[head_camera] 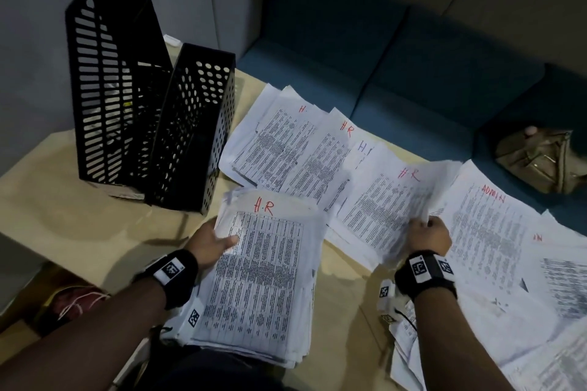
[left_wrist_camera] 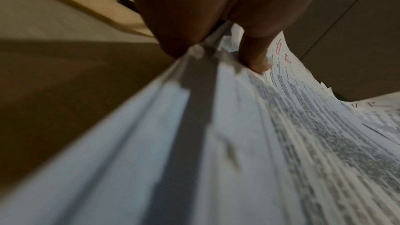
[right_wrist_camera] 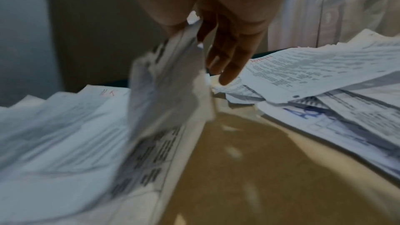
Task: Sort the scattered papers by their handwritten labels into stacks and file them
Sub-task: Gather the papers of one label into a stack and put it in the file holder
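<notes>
Nearest: the HR stack (head_camera: pixel 263 279), thick, lies on the table's (head_camera: pixel 95 232) near edge, long axis running near-to-far w/ a slight lean right, red "H.R" heading at the far end. The left hand (head_camera: pixel 212 243) grips its left edge, thumb on top and fingers hidden under; the left wrist view shows the thumb (left_wrist_camera: pixel 257 57) pressing the top page.

Right of it, the right hand (head_camera: pixel 428 236) pinches the right edge of a loose HR sheet (head_camera: pixel 387 209), curling that side up off the table. Its long axis runs near-left to far-right, heading at the far end. In the right wrist view the other fingers (right_wrist_camera: pixel 231 61) hang loose.

Risks, as I judge: the lifted sheet is thin and held by one edge only, so a quick pull could tear or crease it, or drag the sheets beneath. The stack overhangs the near edge, so a loosened grip may spill it.

Further right: the ADMIN papers (head_camera: pixel 495 232), fanned. Far middle: more HR-marked sheets (head_camera: pixel 295 143), overlapping. Far left: two black file holders (head_camera: pixel 149 111), upright.
</notes>
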